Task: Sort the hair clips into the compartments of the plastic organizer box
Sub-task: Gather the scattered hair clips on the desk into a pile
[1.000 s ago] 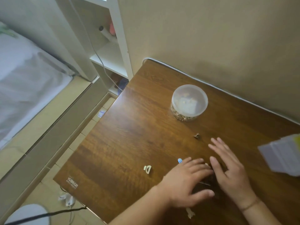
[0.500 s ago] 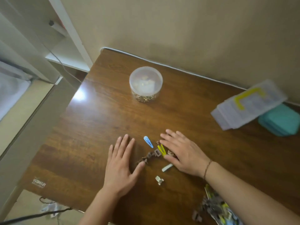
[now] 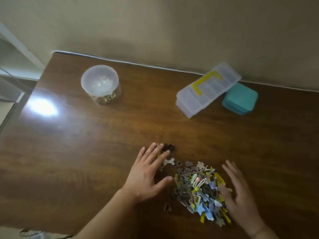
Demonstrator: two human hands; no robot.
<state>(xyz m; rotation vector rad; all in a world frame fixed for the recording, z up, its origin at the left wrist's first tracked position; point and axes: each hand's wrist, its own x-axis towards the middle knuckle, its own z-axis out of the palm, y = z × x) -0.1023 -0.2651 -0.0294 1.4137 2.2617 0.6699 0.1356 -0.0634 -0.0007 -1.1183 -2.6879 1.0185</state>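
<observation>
Gathering step: left hand [image 3: 146,176] and right hand [image 3: 241,192], both flat and empty, flank the multicoloured heap of small hair clips [image 3: 198,190]; next, the shut clear plastic organizer box with yellow handle [image 3: 207,88] needs opening.

We are finding nothing readable here: no words, brand marks, numbers or signs are showing on any surface, and the blur is hiding any fine print there might be.

Two hands [image 3: 148,176], one organizer box [image 3: 207,88], one jar [image 3: 101,84], one teal case [image 3: 240,99].
</observation>
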